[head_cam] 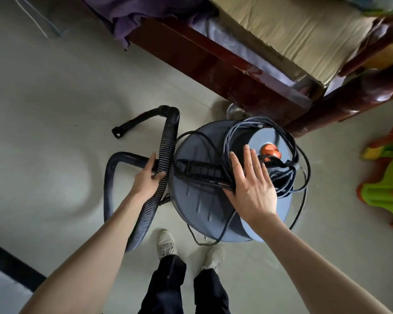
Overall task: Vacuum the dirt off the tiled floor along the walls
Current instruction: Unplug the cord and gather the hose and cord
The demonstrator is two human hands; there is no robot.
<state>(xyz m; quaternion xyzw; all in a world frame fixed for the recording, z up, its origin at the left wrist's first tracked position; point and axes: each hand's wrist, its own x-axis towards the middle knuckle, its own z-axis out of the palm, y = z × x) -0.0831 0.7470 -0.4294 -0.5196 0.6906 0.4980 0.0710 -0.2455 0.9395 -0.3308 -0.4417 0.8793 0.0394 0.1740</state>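
Two hands at the vacuum canister (191, 200): left hand (146, 180) grips the ribbed hose (166, 152) just left of it; right hand (251, 189), fingers spread flat, presses the coiled cord (288, 159) atop it.

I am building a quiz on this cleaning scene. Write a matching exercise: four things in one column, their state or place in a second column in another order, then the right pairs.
Column one:
1. ribbed hose
2. power cord
3. orange knob
4. nozzle end

Column two:
A. lying on the floor, away from the canister
B. coiled loosely on top of the vacuum canister
C. held by the left hand
D. just beyond the fingertips of the right hand

Pairs: 1-C, 2-B, 3-D, 4-A
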